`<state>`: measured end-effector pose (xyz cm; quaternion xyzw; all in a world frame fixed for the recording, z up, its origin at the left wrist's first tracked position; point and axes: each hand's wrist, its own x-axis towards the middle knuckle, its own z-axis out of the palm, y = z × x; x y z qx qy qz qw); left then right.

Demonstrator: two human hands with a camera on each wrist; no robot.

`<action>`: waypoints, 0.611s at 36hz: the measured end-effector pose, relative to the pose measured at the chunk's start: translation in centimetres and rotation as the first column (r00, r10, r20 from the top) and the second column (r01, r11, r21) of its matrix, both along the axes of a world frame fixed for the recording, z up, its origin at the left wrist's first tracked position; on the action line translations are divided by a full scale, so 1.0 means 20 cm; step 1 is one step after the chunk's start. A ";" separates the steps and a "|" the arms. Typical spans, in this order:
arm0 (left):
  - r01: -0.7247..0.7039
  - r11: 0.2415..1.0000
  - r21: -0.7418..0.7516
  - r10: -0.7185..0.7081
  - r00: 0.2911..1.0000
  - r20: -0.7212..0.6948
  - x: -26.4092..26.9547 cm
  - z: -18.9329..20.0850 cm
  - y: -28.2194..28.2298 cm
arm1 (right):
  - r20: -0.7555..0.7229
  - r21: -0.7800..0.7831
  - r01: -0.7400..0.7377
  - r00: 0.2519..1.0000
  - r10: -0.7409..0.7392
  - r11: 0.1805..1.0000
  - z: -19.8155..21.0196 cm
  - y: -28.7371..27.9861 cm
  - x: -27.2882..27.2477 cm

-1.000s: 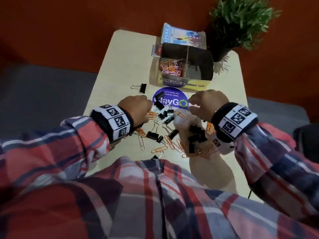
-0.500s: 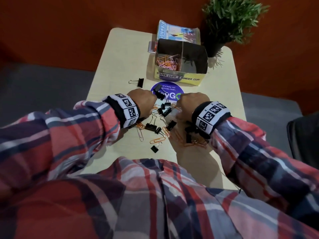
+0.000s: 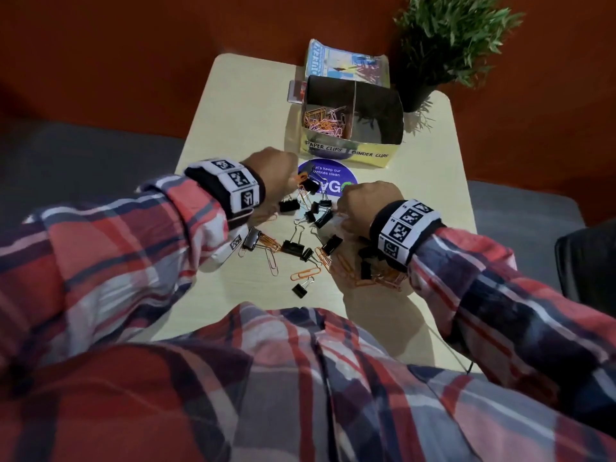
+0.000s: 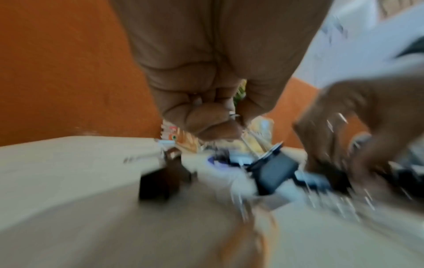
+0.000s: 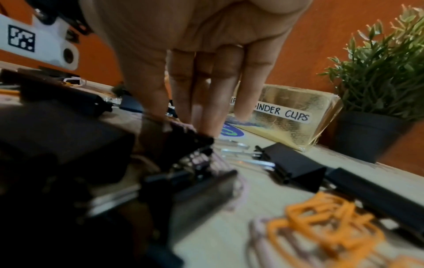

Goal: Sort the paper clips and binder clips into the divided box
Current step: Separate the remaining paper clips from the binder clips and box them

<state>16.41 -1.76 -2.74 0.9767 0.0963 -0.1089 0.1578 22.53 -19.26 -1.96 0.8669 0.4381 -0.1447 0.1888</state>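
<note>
One divided box [image 3: 346, 151] stands at the far end of the counter [image 3: 233, 105], its front labelled for paper clips on the left and binder clips on the right. The left compartment holds a heap of paper clips [image 3: 321, 123], too tangled to count; nothing can be made out in the dark right compartment. Between the box and the person lies a loose pile: roughly a dozen black binder clips [image 3: 293, 246] can be counted, some hidden under the wrists, mixed with orange and pink paper clips [image 3: 305, 273] whose number cannot be fixed. One round purple sticker [image 3: 328, 176] lies just before the box, one booklet [image 3: 346, 66] behind it, and one potted plant [image 3: 450, 45] at the far right corner. The left hand [image 3: 275, 173] is curled, pinching a silver wire piece between thumb and fingers; the blur hides what it belongs to. The right hand [image 3: 365, 203] has its fingers [image 5: 215, 94] extended downward onto the pile, touching a binder clip; whether it grips one cannot be told. Compared with half a second ago, the left hand has shifted farther toward the box, and the lone binder clip formerly lying apart at the left is no longer visible.
</note>
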 end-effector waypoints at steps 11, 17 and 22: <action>0.102 0.995 0.006 -0.098 0.973 -0.207 0.18 0.09 0.12 | -0.152 0.011 0.117 0.982 -0.114 0.993 -0.05 0.06 0.05; 0.085 0.996 -0.021 -0.087 0.976 -0.200 0.26 0.11 0.16 | -0.254 -0.022 0.252 0.935 -0.249 0.968 -0.05 0.09 0.11; 0.029 0.998 -0.053 -0.030 1.000 -0.007 0.40 0.23 0.18 | -0.307 -0.028 0.260 0.917 -0.256 0.965 -0.06 0.10 0.12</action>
